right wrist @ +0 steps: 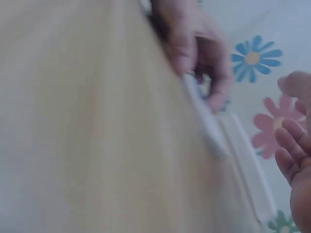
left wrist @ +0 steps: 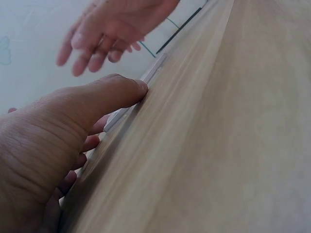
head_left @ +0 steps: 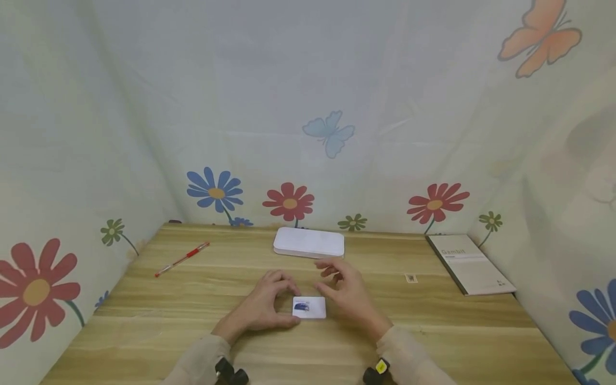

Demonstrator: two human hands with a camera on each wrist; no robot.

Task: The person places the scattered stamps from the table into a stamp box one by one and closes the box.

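Note:
A small white card [head_left: 316, 308] printed with a dark blue picture lies on the wooden table in front of me. My left hand [head_left: 264, 305] holds it at its left end, thumb on the near corner and a fingertip on the far one. In the right wrist view, the card [right wrist: 206, 124] is blurred between that thumb and finger. To the right of the card, my right hand [head_left: 350, 293] hovers with loosely bent, spread fingers and nothing in them. The left wrist view shows this right hand [left wrist: 119, 29] raised above the tabletop, apart from the card.
Behind the hands lies a white rounded case [head_left: 309, 242]. A red pen [head_left: 183, 259] is at the left. Toward the right are a small stamp-like piece [head_left: 411, 278] and a grey notebook [head_left: 474, 266] with a dark spine. Flowered cloth [head_left: 308, 80] surrounds the table.

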